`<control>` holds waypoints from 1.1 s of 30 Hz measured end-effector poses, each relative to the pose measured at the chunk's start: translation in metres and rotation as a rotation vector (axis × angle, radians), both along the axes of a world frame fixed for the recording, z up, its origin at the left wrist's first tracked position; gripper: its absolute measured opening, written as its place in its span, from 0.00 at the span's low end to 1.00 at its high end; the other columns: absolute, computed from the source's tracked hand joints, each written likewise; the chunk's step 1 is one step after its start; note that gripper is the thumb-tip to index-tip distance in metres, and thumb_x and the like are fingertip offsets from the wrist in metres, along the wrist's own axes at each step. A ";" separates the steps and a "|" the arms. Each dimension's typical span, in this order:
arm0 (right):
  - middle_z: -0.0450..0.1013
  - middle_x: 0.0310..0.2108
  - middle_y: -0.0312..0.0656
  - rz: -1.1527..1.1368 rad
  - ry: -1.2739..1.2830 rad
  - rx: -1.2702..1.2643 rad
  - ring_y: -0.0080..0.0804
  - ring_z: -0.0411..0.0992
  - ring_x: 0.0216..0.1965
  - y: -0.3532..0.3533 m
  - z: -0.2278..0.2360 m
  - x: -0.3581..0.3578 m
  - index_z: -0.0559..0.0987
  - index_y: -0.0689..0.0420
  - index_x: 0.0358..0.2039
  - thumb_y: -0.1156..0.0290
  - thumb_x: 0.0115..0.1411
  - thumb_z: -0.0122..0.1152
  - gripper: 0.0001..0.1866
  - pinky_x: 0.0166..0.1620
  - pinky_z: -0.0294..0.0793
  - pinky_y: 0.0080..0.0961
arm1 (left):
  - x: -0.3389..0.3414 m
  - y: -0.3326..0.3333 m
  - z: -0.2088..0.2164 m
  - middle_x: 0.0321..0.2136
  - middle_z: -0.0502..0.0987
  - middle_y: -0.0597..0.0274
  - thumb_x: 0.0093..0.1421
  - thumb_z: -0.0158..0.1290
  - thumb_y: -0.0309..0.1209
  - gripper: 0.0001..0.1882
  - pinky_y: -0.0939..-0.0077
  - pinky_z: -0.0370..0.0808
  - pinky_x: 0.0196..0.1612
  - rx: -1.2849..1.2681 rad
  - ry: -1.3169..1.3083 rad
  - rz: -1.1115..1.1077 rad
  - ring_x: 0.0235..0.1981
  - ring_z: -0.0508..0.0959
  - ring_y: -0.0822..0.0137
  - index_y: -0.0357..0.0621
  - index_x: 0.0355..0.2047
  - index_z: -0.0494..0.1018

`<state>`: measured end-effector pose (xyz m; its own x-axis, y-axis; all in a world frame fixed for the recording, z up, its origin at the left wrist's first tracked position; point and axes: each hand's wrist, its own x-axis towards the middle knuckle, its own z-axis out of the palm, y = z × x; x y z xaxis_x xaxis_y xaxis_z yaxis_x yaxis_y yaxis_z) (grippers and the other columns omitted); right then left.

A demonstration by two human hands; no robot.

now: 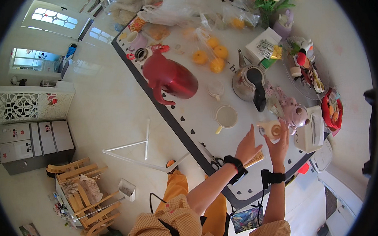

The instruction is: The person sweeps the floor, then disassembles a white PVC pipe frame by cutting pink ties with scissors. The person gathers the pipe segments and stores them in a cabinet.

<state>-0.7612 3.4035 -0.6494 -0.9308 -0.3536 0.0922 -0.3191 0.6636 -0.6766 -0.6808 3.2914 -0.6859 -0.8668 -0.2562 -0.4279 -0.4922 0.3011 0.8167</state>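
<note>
From my remote seat, the main risk I see is the small cream, rounded block with a round tan recess (269, 129) slipping or tipping, since only the right hand (279, 145) seems to bear it. A careless turn of those fingers could also knock the glossy pink ceramic pot (295, 116) just beyond them or scrape the boxy cream container (303, 139) beside it; a wide leftward sweep might catch the white mug with a yellow handle (226, 116). I read the right grip as clamped on the block, fingers along its right side and thumb at its near edge, though the contact is partly hidden. The left hand (248, 148) is spread, fingers apart and holding nothing, just left of the block, which sits over the white, heart-patterned table (203, 118), inward from its near right edge.
</note>
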 end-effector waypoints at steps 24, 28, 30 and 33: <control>0.67 0.42 0.48 0.452 -0.186 -0.171 0.46 0.67 0.45 -0.469 0.050 0.180 0.71 0.59 0.42 0.78 0.46 0.62 0.20 0.48 0.67 0.33 | 0.449 -0.521 0.025 0.43 0.68 0.49 0.45 0.58 0.29 0.23 0.56 0.57 0.55 -0.773 -0.414 0.479 0.49 0.65 0.50 0.39 0.43 0.68; 0.67 0.43 0.48 0.645 0.052 -0.202 0.46 0.65 0.47 -0.674 -0.006 0.099 0.69 0.58 0.45 0.78 0.47 0.59 0.22 0.51 0.64 0.35 | 0.494 -0.559 0.018 0.56 0.57 0.44 0.43 0.60 0.29 0.38 0.53 0.49 0.61 -0.835 -0.623 0.673 0.59 0.53 0.48 0.39 0.55 0.57; 0.68 0.44 0.47 0.622 0.142 -0.283 0.47 0.65 0.47 -0.762 -0.029 0.058 0.69 0.59 0.47 0.73 0.50 0.59 0.22 0.52 0.64 0.34 | 0.514 -0.568 0.005 0.58 0.54 0.43 0.44 0.60 0.29 0.41 0.54 0.48 0.61 -0.795 -0.717 0.836 0.60 0.51 0.48 0.37 0.58 0.53; 0.67 0.45 0.50 0.564 0.188 -0.142 0.47 0.65 0.48 -0.864 -0.056 0.007 0.69 0.59 0.47 0.71 0.50 0.59 0.22 0.51 0.65 0.34 | 0.536 -0.573 -0.020 0.57 0.56 0.43 0.48 0.59 0.30 0.41 0.60 0.52 0.61 -0.630 -0.786 1.102 0.59 0.56 0.50 0.33 0.58 0.51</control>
